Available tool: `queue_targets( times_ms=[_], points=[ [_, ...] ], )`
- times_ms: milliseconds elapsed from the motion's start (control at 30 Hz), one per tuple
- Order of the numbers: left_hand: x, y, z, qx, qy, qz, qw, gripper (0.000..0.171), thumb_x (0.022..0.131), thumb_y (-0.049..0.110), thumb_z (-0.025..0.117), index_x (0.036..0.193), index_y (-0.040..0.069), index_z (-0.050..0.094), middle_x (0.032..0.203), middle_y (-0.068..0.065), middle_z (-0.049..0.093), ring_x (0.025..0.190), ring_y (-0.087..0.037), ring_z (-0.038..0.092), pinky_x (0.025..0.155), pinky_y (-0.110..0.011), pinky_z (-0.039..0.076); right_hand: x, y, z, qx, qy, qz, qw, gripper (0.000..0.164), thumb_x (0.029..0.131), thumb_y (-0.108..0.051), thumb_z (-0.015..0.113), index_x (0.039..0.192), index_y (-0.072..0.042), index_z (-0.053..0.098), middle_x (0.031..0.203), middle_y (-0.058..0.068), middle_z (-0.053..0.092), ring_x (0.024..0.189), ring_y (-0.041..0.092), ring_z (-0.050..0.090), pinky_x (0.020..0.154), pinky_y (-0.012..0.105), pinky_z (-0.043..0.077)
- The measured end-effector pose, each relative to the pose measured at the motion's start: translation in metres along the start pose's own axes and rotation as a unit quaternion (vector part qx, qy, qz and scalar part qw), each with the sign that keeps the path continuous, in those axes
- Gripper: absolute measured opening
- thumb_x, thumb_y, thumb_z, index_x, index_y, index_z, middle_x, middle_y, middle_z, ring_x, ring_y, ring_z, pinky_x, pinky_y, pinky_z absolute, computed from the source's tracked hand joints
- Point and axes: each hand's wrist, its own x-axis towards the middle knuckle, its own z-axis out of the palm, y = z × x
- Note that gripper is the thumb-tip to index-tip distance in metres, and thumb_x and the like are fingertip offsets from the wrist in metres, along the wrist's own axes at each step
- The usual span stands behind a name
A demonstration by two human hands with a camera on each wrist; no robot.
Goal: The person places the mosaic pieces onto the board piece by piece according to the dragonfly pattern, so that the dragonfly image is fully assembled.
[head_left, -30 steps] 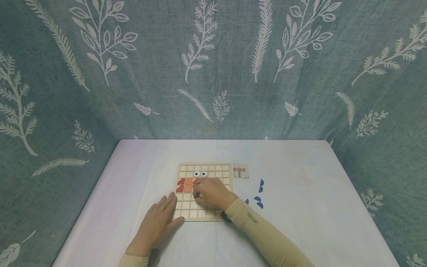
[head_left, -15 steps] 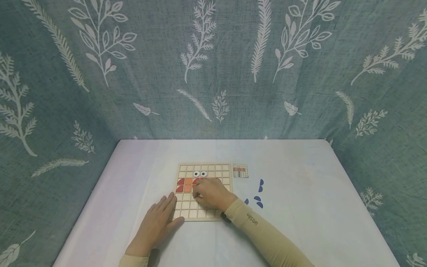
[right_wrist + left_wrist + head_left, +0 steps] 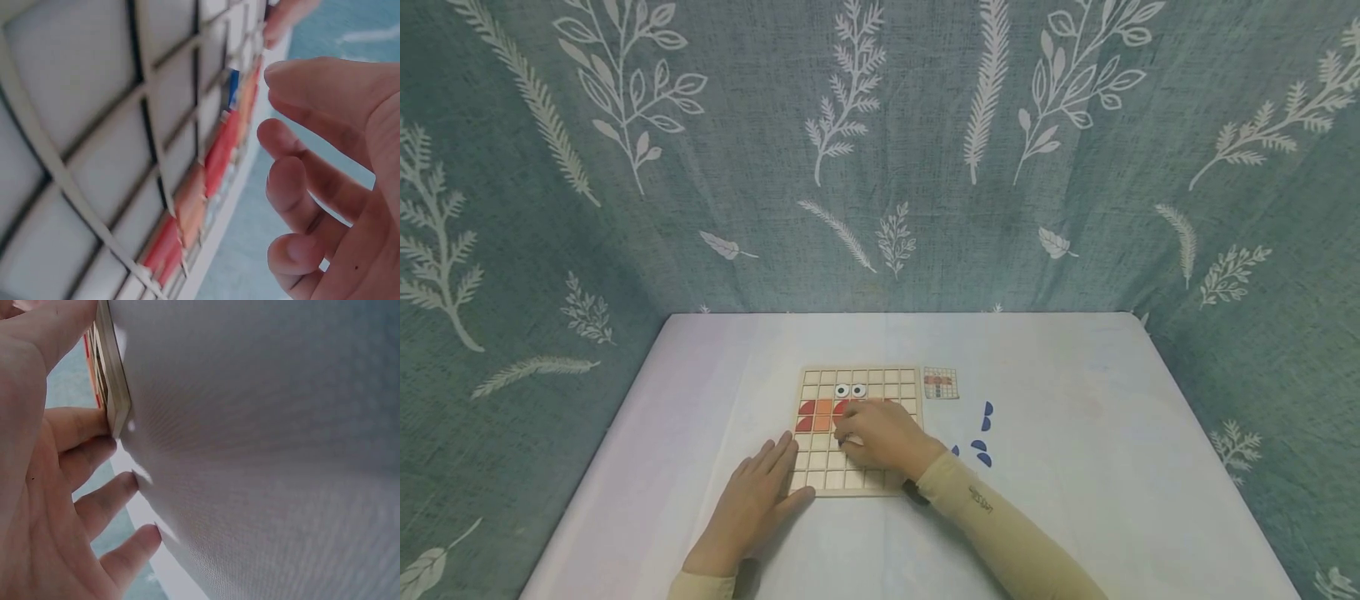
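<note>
The wooden grid board (image 3: 861, 493) lies on the table, with red quarter-round pieces (image 3: 806, 417), orange squares (image 3: 823, 414) and two eye discs (image 3: 842, 391) set in its cells. Above its middle hovers my right hand (image 3: 883, 437), fingers loosely bent. In the right wrist view a blue piece (image 3: 233, 87) sits in the grid, apart from the fingertips, and nothing is between thumb and fingers. My left hand (image 3: 752, 492) rests at the board's left front corner, its fingers spread along the edge. In the left wrist view, the index finger touches the board's edge (image 3: 115, 394).
A small pattern card (image 3: 941, 383) lies right of the board. Several blue quarter-round pieces (image 3: 987, 417) are scattered on the white table (image 3: 1075, 400) farther right; one blue piece (image 3: 955, 451) is beside the right sleeve. A patterned curtain (image 3: 880, 167) surrounds the table.
My right hand and forearm have shifted slightly to the right, and a bit of blue now shows at the fingertips. The left hand has stayed at the board's edge.
</note>
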Motion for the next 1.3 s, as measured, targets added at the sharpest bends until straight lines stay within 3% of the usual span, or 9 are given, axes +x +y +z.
queue_targets(
  times_ms=[333,533,667,733,833,1067,1300],
  points=[
    [0.0,0.002,-0.001,-0.005,-0.008,-0.005,0.9999,0.078,0.093,0.047,0.07,0.149,-0.001,0.047,0.155,-0.019,0.044,0.141,-0.042,0.042,0.11,-0.064,0.037,-0.048,0.03,-0.032,0.054,0.11,-0.015,0.992,0.022,0.092,-0.018,0.075,0.114,-0.022,0.076,0.111,-0.006,0.072,0.098,0.01,0.068,0.077,0.026,0.057],
    [0.0,0.001,-0.002,-0.012,-0.012,-0.01,0.9998,0.077,0.094,0.047,0.069,0.15,-0.001,0.046,0.156,-0.018,0.042,0.142,-0.042,0.041,0.111,-0.065,0.035,-0.08,0.053,-0.045,0.047,0.138,0.029,0.989,0.035,0.091,-0.018,0.077,0.126,-0.019,0.071,0.121,-0.002,0.071,0.097,0.013,0.069,0.084,0.032,0.058],
    [0.001,0.001,0.0,-0.014,-0.015,-0.01,0.9997,0.077,0.095,0.048,0.068,0.15,-0.001,0.046,0.156,-0.018,0.042,0.142,-0.043,0.04,0.11,-0.065,0.035,-0.103,0.067,-0.049,0.054,0.15,0.068,0.985,0.04,0.09,-0.016,0.079,0.129,-0.019,0.07,0.126,-0.001,0.07,0.081,0.012,0.066,0.07,0.026,0.055],
    [0.001,0.002,0.0,-0.012,-0.018,-0.01,0.9997,0.077,0.095,0.048,0.068,0.15,-0.001,0.046,0.156,-0.019,0.042,0.142,-0.043,0.04,0.11,-0.065,0.036,-0.113,0.072,-0.05,0.061,0.147,0.088,0.983,0.042,0.089,-0.017,0.08,0.13,-0.02,0.069,0.121,-0.003,0.071,0.072,0.011,0.06,0.061,0.022,0.05],
    [0.0,0.002,-0.001,-0.014,-0.018,-0.013,0.9997,0.077,0.095,0.048,0.068,0.15,-0.001,0.046,0.156,-0.019,0.043,0.142,-0.043,0.041,0.11,-0.065,0.036,-0.128,0.078,-0.05,0.071,0.14,0.111,0.981,0.044,0.089,-0.018,0.08,0.131,-0.02,0.069,0.11,-0.005,0.071,0.071,0.011,0.058,0.058,0.02,0.046],
    [0.002,0.002,0.0,-0.009,-0.021,-0.011,0.9997,0.078,0.095,0.049,0.067,0.151,0.0,0.045,0.157,-0.018,0.042,0.142,-0.043,0.04,0.111,-0.065,0.035,-0.158,0.086,-0.043,0.085,0.104,0.145,0.98,0.041,0.088,-0.015,0.08,0.128,-0.021,0.07,0.103,-0.008,0.073,0.074,0.008,0.058,0.063,0.022,0.05],
    [0.002,0.002,-0.002,-0.007,-0.013,-0.006,0.9999,0.076,0.095,0.047,0.068,0.149,-0.001,0.047,0.155,-0.02,0.044,0.14,-0.044,0.042,0.109,-0.066,0.036,-0.18,0.091,-0.039,0.084,0.027,0.164,0.983,0.033,0.087,-0.015,0.079,0.119,-0.021,0.074,0.105,-0.008,0.071,0.08,0.002,0.055,0.071,0.029,0.053]
  ],
)
